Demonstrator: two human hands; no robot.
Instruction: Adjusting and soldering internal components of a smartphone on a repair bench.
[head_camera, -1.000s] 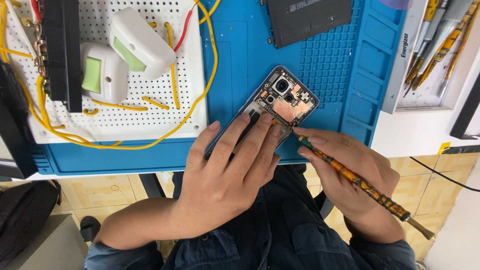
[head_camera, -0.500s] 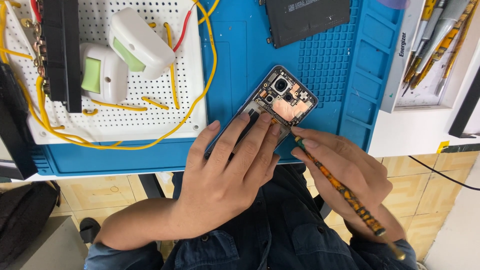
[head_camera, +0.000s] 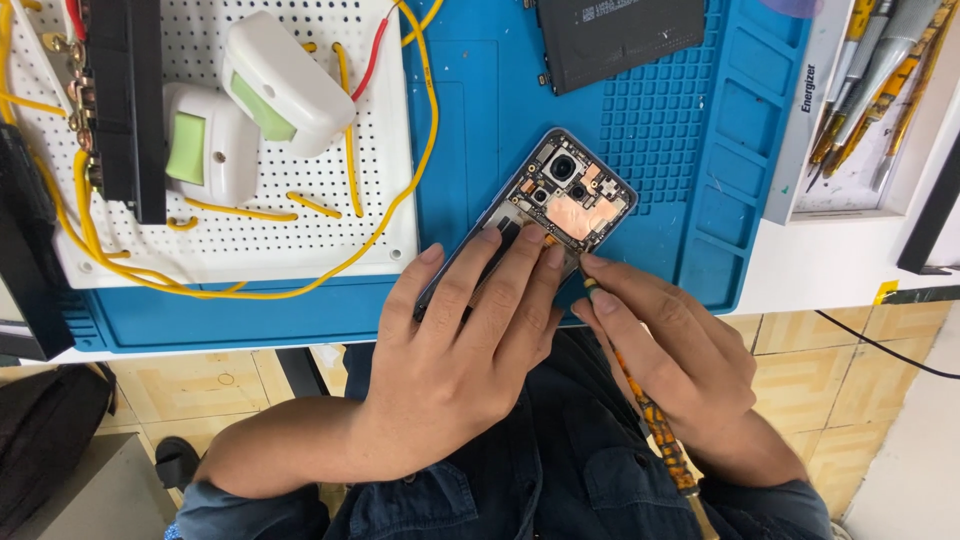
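My left hand (head_camera: 455, 350) lies flat over the lower half of the phone (head_camera: 560, 205), fingers spread and pressing down. They are not curled round anything. They just pin the phone to the blue mat (head_camera: 480, 120) so it cannot slide while I work on it. The phone sits partly under my left fingertips and runs away from them up and to the right, back cover off, with its camera end bare beyond my fingers.

My right hand (head_camera: 675, 355) is closed round one screwdriver (head_camera: 650, 410), pinched near the tip between thumb and forefinger like a pen. The orange-and-black handle runs back under my palm toward my wrist. I hold it low for fine control, I think, with the tip set just at the phone's edge beside my left fingertips. The very tip is hidden by my fingers, so I cannot tell what it touches.

Counted: one phone, one screwdriver in hand and one dark flat panel (head_camera: 620, 40) lying well beyond the phone on the mat. Left of my left hand is one white pegboard (head_camera: 250, 250) carrying two white switch boxes (head_camera: 245, 110) and several yellow wires. Far to the right of my right hand a tray (head_camera: 850, 190) holds spare tools, too bunched to count.
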